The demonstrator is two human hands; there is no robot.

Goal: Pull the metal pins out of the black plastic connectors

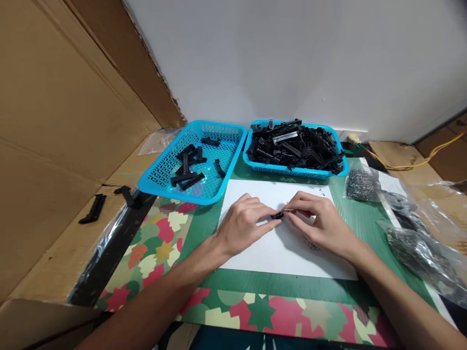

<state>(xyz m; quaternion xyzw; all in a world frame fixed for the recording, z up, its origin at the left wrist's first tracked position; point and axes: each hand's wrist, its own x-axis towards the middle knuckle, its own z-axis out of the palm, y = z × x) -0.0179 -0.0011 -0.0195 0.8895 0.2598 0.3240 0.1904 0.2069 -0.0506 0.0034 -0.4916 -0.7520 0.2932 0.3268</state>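
Note:
My left hand (pixel 243 224) rests on a white sheet of paper (pixel 288 253) with its fingers pinched on a small black plastic part (pixel 277 215). My right hand (pixel 318 222) meets it from the right, fingers closed on a thin metal piece (pixel 288 211) touching the part's end. Most of the black part is hidden under my fingers. Both hands sit over the middle of the paper.
A blue basket (pixel 160 181) at back left holds several black parts; another blue basket (pixel 255 165) at back right is heaped with them. Clear bags of small metal pieces (pixel 419 253) lie at right. Cardboard walls (pixel 54 121) stand left, with two black parts (pixel 93 209) on the cardboard.

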